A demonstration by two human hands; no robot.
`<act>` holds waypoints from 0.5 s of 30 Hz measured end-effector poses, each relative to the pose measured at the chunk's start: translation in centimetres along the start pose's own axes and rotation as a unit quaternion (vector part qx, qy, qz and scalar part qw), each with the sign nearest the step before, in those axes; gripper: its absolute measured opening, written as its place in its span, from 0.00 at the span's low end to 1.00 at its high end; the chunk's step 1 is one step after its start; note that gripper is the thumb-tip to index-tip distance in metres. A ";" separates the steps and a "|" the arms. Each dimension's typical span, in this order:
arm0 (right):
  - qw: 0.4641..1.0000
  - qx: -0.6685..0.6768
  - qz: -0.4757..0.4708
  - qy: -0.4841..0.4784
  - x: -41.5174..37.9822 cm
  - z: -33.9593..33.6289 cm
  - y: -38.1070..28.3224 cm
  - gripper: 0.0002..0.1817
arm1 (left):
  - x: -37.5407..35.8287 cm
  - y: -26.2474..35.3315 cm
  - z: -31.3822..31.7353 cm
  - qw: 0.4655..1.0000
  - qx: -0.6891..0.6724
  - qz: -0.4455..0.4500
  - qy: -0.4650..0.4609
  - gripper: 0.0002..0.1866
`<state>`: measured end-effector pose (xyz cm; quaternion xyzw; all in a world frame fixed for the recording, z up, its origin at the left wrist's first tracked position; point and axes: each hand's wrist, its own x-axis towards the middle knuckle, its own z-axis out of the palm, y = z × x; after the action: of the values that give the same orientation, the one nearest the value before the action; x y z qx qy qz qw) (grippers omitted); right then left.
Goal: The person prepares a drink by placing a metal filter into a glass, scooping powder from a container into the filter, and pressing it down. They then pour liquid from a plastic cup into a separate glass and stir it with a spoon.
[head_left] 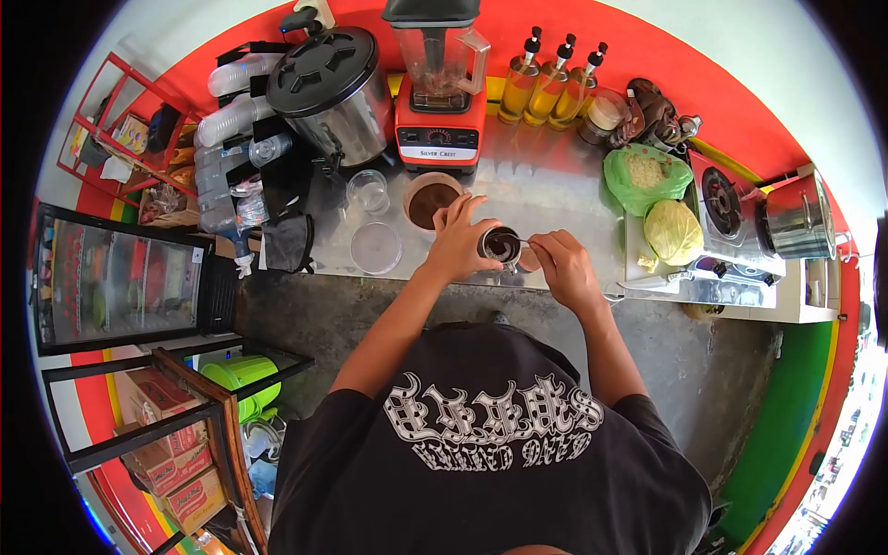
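Note:
My left hand (455, 239) grips a small cup (500, 246) at the counter's front edge, thumb and fingers around its side. Something dark lies inside the cup. With my right hand (566, 268) I pinch the handle of a metal spoon (523, 241), whose other end reaches into the cup. Just behind my left hand stands a round tub of brown powder (432, 202). A clear round lid (376, 248) lies left of it, near a clear plastic cup (368, 191). A small reddish-brown round thing (529, 260) shows partly beside my right fingers.
A red blender (438, 143) and a large steel pot (333, 97) stand at the back. Several oil bottles (548, 88) line the wall. Rightward are a green bag (647, 176), a cabbage (673, 231) and a gas stove (726, 203). A glass-door fridge (120, 277) is left.

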<state>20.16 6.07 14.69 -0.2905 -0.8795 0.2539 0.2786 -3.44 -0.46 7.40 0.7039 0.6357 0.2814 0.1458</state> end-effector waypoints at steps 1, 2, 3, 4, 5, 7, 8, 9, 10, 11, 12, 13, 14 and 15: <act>1.000 0.001 -0.001 0.007 0.0 -0.1 0.0 0.06 | 0.0 0.0 0.1 1.000 -0.003 -0.002 0.000 0.42; 1.000 0.001 -0.002 0.007 0.0 0.0 0.1 0.06 | 0.0 0.0 0.2 1.000 -0.006 -0.003 -0.001 0.42; 1.000 0.000 -0.001 -0.003 -0.1 0.1 0.3 0.06 | 0.0 0.0 0.2 1.000 -0.006 -0.003 -0.001 0.42; 1.000 -0.002 0.000 -0.013 -0.2 0.1 0.4 0.07 | 0.0 0.1 0.1 1.000 -0.007 -0.003 0.000 0.42; 1.000 -0.002 -0.001 -0.014 -0.2 0.0 0.4 0.07 | 0.0 0.1 0.1 1.000 -0.007 -0.004 0.002 0.41; 1.000 0.023 0.005 0.012 0.1 -0.2 0.4 0.06 | 0.0 0.3 0.0 1.000 -0.008 -0.010 -0.001 0.41; 1.000 0.024 0.006 0.012 0.2 -0.3 0.3 0.06 | 0.0 0.3 -0.1 1.000 -0.009 -0.015 -0.005 0.41; 1.000 0.026 0.002 0.011 0.3 -0.3 0.1 0.06 | -0.1 0.3 -0.1 1.000 -0.009 -0.014 -0.006 0.41; 1.000 0.027 -0.001 0.011 0.3 -0.4 0.1 0.05 | -0.1 0.3 -0.1 1.000 -0.011 -0.015 -0.004 0.41; 1.000 0.027 0.002 0.013 0.2 -0.3 0.2 0.05 | -0.1 0.4 -0.1 1.000 -0.014 -0.015 -0.003 0.40; 1.000 0.024 -0.002 0.005 0.1 -0.3 0.3 0.05 | -0.1 0.4 0.1 1.000 -0.014 -0.013 -0.005 0.40; 1.000 0.020 -0.007 -0.002 0.1 -0.2 0.3 0.05 | -0.1 0.4 0.1 1.000 -0.015 -0.012 -0.001 0.40; 1.000 0.021 -0.007 -0.001 0.1 -0.3 0.2 0.05 | -0.1 0.3 0.1 1.000 -0.015 -0.013 0.004 0.40; 1.000 0.018 0.005 0.001 0.2 -0.5 0.0 0.05 | -0.2 0.3 0.1 1.000 -0.014 -0.013 0.004 0.40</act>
<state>20.31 6.37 15.13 -0.2898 -0.8732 0.2706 0.2834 -3.15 -0.65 7.44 0.6921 0.6416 0.2909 0.1572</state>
